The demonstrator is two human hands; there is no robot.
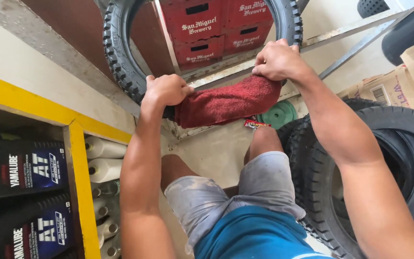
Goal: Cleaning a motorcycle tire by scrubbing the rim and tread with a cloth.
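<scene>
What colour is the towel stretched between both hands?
Dark red towel, seen in the head view.

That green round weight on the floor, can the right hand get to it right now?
Probably not right away. The right hand is closed on the red towel over the tyre, and the green weight lies lower, beyond the towel.

The person wears a bright blue shirt, seen at the bottom edge of the view with a thin pale stripe near its hem. Below it are grey shorts, faded and blotched with lighter patches, ending above the knees. Both arms are bare from above the elbow down, with no sleeves, watch, rings or gloves; the legs are bare below the shorts.
</scene>
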